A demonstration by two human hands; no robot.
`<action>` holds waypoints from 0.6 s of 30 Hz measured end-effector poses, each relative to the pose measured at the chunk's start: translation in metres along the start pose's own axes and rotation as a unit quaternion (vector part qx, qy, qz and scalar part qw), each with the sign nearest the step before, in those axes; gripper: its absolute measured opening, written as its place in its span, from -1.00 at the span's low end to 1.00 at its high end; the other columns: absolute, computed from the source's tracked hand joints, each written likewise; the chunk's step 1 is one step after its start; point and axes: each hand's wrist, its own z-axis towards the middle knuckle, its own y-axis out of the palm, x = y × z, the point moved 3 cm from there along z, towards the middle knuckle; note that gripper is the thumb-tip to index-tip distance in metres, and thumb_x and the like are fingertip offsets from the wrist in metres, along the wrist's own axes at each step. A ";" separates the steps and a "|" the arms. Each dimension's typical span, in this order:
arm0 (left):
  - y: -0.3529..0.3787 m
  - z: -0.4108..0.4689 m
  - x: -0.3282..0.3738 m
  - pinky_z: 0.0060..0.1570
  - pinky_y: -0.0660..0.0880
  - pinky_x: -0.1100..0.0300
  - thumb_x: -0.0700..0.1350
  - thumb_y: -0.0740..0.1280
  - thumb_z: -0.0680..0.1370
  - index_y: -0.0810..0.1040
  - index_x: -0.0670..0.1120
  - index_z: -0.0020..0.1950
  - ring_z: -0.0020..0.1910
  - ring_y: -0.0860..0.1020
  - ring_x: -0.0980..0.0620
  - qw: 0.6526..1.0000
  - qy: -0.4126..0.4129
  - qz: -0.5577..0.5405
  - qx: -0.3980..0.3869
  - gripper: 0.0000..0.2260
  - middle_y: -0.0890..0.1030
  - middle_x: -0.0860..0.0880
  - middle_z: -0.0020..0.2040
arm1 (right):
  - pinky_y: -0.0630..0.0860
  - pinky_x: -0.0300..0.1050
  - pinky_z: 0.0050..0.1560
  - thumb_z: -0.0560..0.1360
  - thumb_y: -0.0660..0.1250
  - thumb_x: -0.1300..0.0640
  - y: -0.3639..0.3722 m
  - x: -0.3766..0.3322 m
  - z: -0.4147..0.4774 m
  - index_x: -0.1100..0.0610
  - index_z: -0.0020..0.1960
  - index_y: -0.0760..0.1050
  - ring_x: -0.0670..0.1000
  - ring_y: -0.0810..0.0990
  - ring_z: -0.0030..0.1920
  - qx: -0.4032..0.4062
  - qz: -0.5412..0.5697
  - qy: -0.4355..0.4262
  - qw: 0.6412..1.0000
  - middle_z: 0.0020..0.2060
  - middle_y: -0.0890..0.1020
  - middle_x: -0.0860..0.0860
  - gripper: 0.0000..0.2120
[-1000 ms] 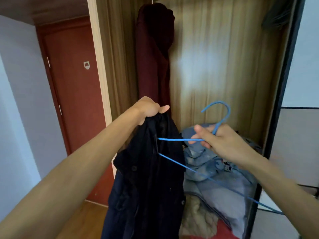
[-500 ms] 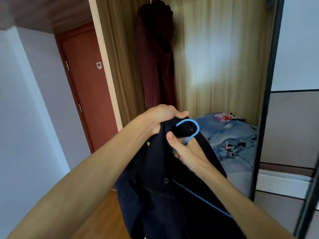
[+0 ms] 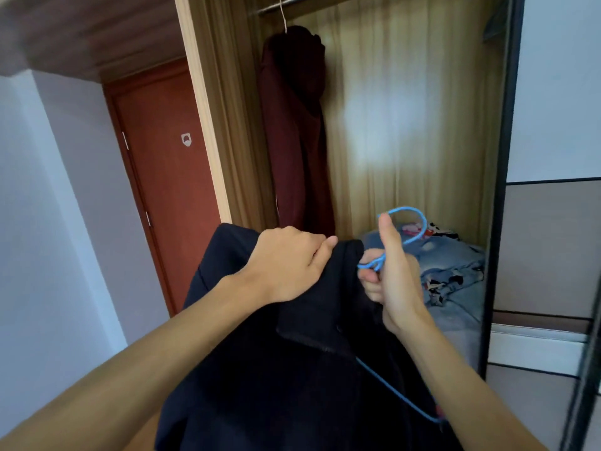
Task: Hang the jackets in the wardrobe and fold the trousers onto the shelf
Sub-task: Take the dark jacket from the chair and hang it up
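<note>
A dark navy jacket hangs in front of me at chest height. My left hand grips its collar from above. My right hand holds the neck of a blue wire hanger, thumb up beside the hook. One arm of the hanger runs down under the jacket and shows again at the lower right. A maroon jacket hangs from the rail inside the open wardrobe. Blue denim clothing lies heaped on the wardrobe shelf behind my right hand.
The wardrobe's wooden left side and a black sliding-door frame bound the opening. A red-brown door stands at the left beside a pale wall. A small patterned item lies at the back of the shelf.
The hanger has gone from outside the jacket to inside its collar. Both hands have risen and the view has tilted up, so the rail now shows.
</note>
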 end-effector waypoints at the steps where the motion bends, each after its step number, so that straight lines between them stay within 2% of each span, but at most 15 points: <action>1: -0.002 -0.001 -0.001 -0.19 0.45 0.00 0.11 0.02 0.71 0.27 0.01 -0.36 -0.22 0.57 -0.11 1.000 -0.008 -0.017 0.010 -0.55 0.37 0.07 -0.44 | 0.06 -0.28 -0.57 0.46 0.24 -0.39 0.005 -0.002 -0.002 0.11 -0.46 0.32 -0.06 0.17 -0.60 0.014 -0.001 -0.017 1.000 -0.57 0.30 0.06 -0.38; 3: -0.007 0.001 0.001 -0.14 0.48 -0.03 0.12 0.00 0.71 0.30 -0.03 -0.35 -0.22 0.56 -0.12 0.998 -0.026 -0.042 0.026 -0.54 0.40 0.05 -0.43 | 0.17 -0.24 -0.54 0.50 0.23 -0.35 0.018 -0.002 -0.005 0.08 -0.53 0.35 -0.05 0.25 -0.61 0.052 -0.013 -0.044 0.998 -0.59 0.37 0.07 -0.38; 5: -0.011 0.000 0.001 -0.14 0.48 -0.02 0.13 -0.02 0.71 0.33 -0.05 -0.33 -0.21 0.56 -0.11 0.998 -0.035 -0.044 0.039 -0.53 0.44 0.04 -0.41 | 0.26 -0.16 -0.45 0.52 0.21 -0.34 0.029 0.001 -0.006 0.07 -0.63 0.36 -0.06 0.32 -0.60 0.077 -0.018 -0.064 0.995 -0.64 0.38 -0.01 -0.31; 8: -0.015 -0.003 -0.006 -0.10 0.48 -0.02 0.17 -0.04 0.69 0.40 -0.06 -0.31 -0.16 0.58 -0.09 0.996 -0.063 -0.056 0.030 -0.49 0.52 0.02 -0.36 | 0.26 -0.13 -0.41 0.53 0.14 -0.37 0.043 -0.001 -0.001 0.07 -0.66 0.29 -0.11 0.32 -0.62 0.073 -0.052 -0.060 0.994 -0.68 0.35 -0.09 -0.27; 11: -0.017 -0.006 -0.017 -0.15 0.50 0.01 0.43 -0.06 0.55 0.44 -0.12 -0.31 -0.29 0.55 -0.02 0.992 -0.103 -0.072 0.018 -0.32 0.53 0.00 -0.41 | 0.25 -0.18 -0.48 0.49 0.05 -0.47 0.059 -0.007 0.003 0.02 -0.55 0.33 -0.08 0.34 -0.58 -0.033 -0.089 -0.022 0.995 -0.64 0.38 -0.08 -0.33; 13: -0.017 -0.010 -0.030 -0.30 0.45 0.06 0.61 -0.03 0.36 0.31 -0.14 -0.40 -0.43 0.45 0.01 0.989 -0.130 -0.069 0.028 -0.22 0.41 0.02 -0.52 | 0.38 -0.17 -0.45 0.43 -0.02 -0.54 0.062 -0.008 0.008 0.08 -0.45 0.51 0.01 0.48 -0.48 -0.158 -0.105 0.013 0.982 -0.52 0.54 0.04 -0.24; 15: -0.019 -0.016 -0.047 -0.37 0.34 0.08 0.67 0.06 0.25 0.20 -0.11 -0.43 -0.49 0.32 0.01 0.979 -0.176 -0.096 0.037 -0.22 0.28 0.03 -0.54 | 0.57 -0.08 -0.20 0.39 -0.11 -0.54 0.050 -0.006 0.015 0.21 -0.18 0.66 0.12 0.67 -0.27 -0.247 -0.101 0.056 0.962 -0.27 0.69 0.21 -0.10; 16: -0.019 -0.019 -0.057 -0.38 0.30 0.10 0.66 0.13 0.24 0.18 -0.10 -0.42 -0.49 0.29 0.02 0.970 -0.204 -0.123 0.038 -0.23 0.25 0.04 -0.54 | 0.59 -0.05 -0.08 0.42 -0.15 -0.50 0.038 -0.001 0.022 0.25 -0.06 0.66 0.15 0.71 -0.14 -0.260 -0.104 0.069 0.958 -0.17 0.71 0.24 -0.06; 18: -0.021 -0.029 -0.075 -0.36 0.25 0.11 0.62 0.26 0.23 0.13 -0.06 -0.44 -0.51 0.23 0.06 0.951 -0.246 -0.183 0.042 -0.25 0.20 0.06 -0.54 | 0.58 -0.06 0.09 0.50 -0.15 -0.42 0.013 0.019 0.036 0.22 0.03 0.65 0.13 0.70 0.03 -0.243 -0.122 0.076 0.959 -0.06 0.73 0.20 -0.15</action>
